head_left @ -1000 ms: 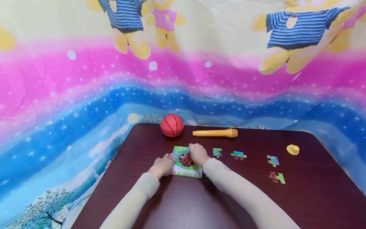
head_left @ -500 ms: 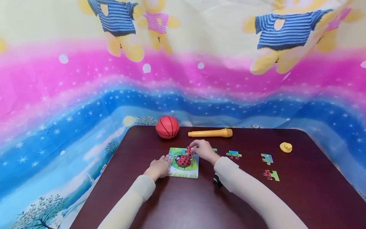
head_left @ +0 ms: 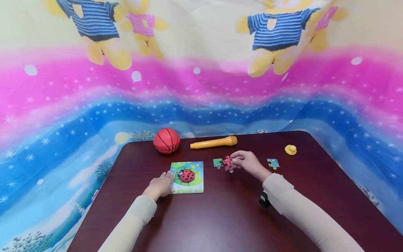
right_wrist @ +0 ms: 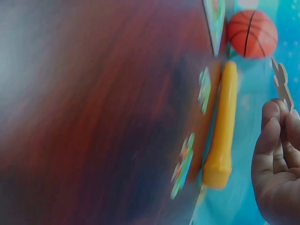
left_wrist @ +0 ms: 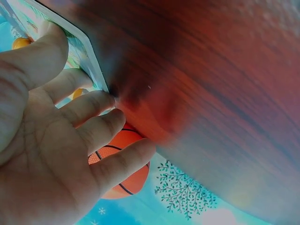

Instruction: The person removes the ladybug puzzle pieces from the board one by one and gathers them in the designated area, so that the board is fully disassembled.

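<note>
A square puzzle board with a printed ladybug lies on the table. My left hand rests at its left edge, fingers straight; in the left wrist view the thumb lies over the board's face. To the right of the board, my right hand pinches a red, black-spotted puzzle piece between thumb and fingers, above the table. The right wrist view shows that held piece edge-on. Just left of it lies a green and blue puzzle piece. Another blue-green piece is beyond the right wrist.
A red toy basketball and a yellow toy microphone lie along the table's back edge. Toward the back right sits a yellow rubber duck. The right forearm hides part of the table, with a green sliver showing beside it. A printed cloth hangs behind.
My right hand has lifted the red puzzle piece off the board and carried it right. The left hand stays at the board's edge. The head view has turned rightward.
</note>
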Tool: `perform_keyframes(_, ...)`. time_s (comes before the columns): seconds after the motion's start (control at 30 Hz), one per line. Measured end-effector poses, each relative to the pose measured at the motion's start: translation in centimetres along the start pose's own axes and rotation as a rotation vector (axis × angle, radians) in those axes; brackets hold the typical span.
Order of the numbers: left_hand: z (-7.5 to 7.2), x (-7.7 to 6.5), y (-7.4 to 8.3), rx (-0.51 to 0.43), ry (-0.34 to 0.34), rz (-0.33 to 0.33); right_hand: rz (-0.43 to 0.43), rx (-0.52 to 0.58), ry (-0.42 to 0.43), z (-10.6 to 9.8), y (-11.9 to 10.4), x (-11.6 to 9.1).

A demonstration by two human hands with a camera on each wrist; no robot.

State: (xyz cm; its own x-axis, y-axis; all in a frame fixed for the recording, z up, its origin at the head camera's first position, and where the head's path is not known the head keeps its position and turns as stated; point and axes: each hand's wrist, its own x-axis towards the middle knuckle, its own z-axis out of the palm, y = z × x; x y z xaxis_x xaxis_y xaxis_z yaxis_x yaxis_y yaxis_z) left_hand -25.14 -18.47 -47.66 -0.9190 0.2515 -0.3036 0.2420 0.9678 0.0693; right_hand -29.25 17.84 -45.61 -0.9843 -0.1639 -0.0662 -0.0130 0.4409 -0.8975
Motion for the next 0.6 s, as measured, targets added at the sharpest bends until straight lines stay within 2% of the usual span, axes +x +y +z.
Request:
perform_keyframes(0.13,0.0,-0.2,-0.1,-0.012,-0.005,-0.003,0.03,0.005,0.018,-1.8,1.2,-1.0)
perform_keyframes(0.33,0.1,-0.4,-0.3,-0.025,0.0,-0.008,0.051,0.025,0.0,-2.5,2.6,-2.0)
perform_keyframes(0.47,0.2,-0.3,-0.3,-0.025,0.001,0.001,0.066,-0.017,-0.008,-2.5,3.9,-2.4)
perform_keyframes(0.6,0.3,-0.2,-0.1,-0.029,0.001,0.01,0.06,-0.115,0.028,-2.4,4.9,-2.7)
